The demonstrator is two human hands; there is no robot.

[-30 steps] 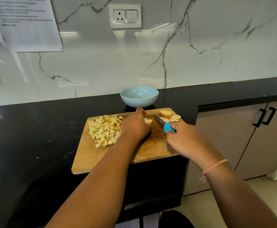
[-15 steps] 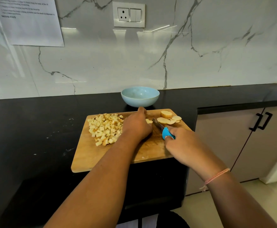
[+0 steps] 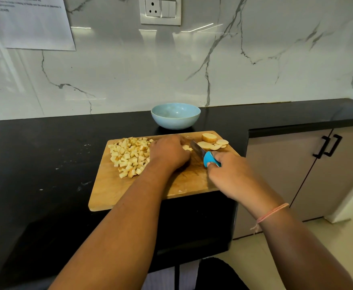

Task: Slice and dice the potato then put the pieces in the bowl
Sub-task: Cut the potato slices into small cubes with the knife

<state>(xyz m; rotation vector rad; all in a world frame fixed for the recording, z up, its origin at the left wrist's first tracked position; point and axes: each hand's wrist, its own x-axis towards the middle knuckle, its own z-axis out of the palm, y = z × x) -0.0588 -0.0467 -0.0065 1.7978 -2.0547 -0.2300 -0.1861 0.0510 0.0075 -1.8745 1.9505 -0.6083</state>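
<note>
the left hand curls over a small pale potato piece near the far edge of the rectangular wooden cutting board, to steady it. the right hand is clamped on the blue-handled steel knife, blade beside that piece. pale potato cubes lie heaped leftward, clear of the blade; the light blue round bowl waits behind.

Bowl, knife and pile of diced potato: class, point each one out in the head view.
bowl (image 3: 175,122), head view, outer front wall.
knife (image 3: 198,150), head view, flat of the blade.
pile of diced potato (image 3: 129,155), head view, middle of the heap.
</note>
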